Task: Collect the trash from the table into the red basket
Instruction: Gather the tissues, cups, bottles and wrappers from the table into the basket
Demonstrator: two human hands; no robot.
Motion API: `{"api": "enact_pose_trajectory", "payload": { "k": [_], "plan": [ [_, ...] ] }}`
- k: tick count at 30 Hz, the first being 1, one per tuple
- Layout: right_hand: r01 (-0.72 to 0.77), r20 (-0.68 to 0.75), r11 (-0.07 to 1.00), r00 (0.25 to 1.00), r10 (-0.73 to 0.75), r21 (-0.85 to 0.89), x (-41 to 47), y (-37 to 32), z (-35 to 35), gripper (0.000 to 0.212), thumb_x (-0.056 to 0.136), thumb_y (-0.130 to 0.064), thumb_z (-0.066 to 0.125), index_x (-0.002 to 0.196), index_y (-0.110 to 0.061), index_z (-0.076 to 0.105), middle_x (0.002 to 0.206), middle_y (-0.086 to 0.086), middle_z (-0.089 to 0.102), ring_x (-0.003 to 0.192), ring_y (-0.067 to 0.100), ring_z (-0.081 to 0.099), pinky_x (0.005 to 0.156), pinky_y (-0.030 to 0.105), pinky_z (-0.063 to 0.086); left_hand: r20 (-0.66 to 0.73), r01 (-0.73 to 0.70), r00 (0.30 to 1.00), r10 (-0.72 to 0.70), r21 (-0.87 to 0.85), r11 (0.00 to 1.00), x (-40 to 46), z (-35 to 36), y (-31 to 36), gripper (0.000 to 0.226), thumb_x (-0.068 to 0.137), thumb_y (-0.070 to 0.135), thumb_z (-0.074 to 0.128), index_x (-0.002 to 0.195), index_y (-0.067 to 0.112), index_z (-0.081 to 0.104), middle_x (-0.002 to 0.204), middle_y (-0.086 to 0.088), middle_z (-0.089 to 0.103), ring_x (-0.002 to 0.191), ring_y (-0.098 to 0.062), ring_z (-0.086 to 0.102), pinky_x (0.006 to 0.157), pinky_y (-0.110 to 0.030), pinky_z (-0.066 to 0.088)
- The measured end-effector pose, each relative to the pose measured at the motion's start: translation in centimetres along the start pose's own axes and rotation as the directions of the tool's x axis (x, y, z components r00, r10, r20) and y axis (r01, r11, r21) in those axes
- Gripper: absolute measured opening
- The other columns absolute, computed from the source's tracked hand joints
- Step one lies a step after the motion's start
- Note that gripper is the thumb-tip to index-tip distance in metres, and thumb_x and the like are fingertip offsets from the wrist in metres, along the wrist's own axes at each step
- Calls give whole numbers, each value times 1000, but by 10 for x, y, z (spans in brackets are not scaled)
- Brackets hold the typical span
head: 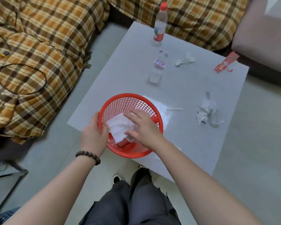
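Both hands met at the red basket (pixel 131 103) on the table's (pixel 193 143) near edge: left hand (pixel 94 132) gripped its rim, right hand (pixel 143 125) lay spread, fingers loose, over a white tissue (pixel 118 127) inside; no label was legible.

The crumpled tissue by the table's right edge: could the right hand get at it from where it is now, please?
Probably yes. The right hand is over the red basket, releasing a white tissue; bare table lies between it and the crumpled tissue.

Red mesh basket (pixel 154 111) lower centre; grey desk (pixel 120 75); brown-orange plaid blanket (pixel 31 46) upper left; red-capped bottle (pixel 160 25).
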State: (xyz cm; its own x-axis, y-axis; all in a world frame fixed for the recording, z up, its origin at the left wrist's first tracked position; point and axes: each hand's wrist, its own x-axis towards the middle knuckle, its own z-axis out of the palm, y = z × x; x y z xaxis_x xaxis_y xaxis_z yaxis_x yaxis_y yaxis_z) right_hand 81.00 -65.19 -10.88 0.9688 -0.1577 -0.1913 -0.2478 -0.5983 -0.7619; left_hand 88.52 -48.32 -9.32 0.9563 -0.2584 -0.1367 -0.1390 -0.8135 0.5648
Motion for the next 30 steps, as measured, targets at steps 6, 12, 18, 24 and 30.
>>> {"api": "enact_pose_trajectory", "payload": {
  "k": [6, 12, 18, 24, 30],
  "plan": [
    [-184, -394, 967, 887, 240, 174, -60, 54, -3, 36, 87, -29, 59, 123, -23, 56, 129, -2, 53, 122, 13, 42, 103, 25, 32, -36, -28, 999, 30, 44, 999, 8, -7, -1, 45, 87, 12, 52, 132, 11, 50, 110, -18, 65, 98, -38, 60, 84, -41, 45],
    [-624, -211, 778, 754, 622, 66, -117, 151, 40, 55, 86, -30, 61, 137, -28, 40, 150, 4, 27, 138, 23, 22, 109, 36, 31, 4, -77, 997, 77, 87, 993, 10, -2, -7, 45, 87, 17, 50, 132, 16, 48, 110, -14, 66, 97, -34, 62, 87, -48, 50],
    [-671, -59, 727, 740, 670, -148, -114, 190, 93, 74, 85, -37, 61, 146, -35, 19, 158, 4, 5, 143, 31, 7, 116, 41, 16, 59, -108, 993, 100, 147, 983, 31, 15, -20, 48, 85, 21, 51, 133, 21, 47, 99, -8, 68, 80, -23, 64, 77, -42, 54],
    [-615, -266, 744, 787, 556, -262, -104, 199, 131, 40, 82, -9, 56, 121, -19, 55, 137, 11, 46, 122, 35, 40, 94, 40, 38, 88, -162, 985, 151, 139, 977, 51, 28, -29, 51, 84, 29, 47, 134, 23, 44, 101, -2, 69, 73, -8, 64, 64, -29, 51],
    [-672, -298, 741, 704, 645, 15, -100, 186, 112, 22, 84, 1, 46, 98, -5, 62, 101, 13, 57, 97, 29, 48, 68, 35, 38, 104, -193, 978, 181, 122, 974, 57, 28, -19, 53, 81, 27, 48, 134, 21, 45, 100, -13, 69, 72, -22, 63, 77, -36, 50]
  ]
}}
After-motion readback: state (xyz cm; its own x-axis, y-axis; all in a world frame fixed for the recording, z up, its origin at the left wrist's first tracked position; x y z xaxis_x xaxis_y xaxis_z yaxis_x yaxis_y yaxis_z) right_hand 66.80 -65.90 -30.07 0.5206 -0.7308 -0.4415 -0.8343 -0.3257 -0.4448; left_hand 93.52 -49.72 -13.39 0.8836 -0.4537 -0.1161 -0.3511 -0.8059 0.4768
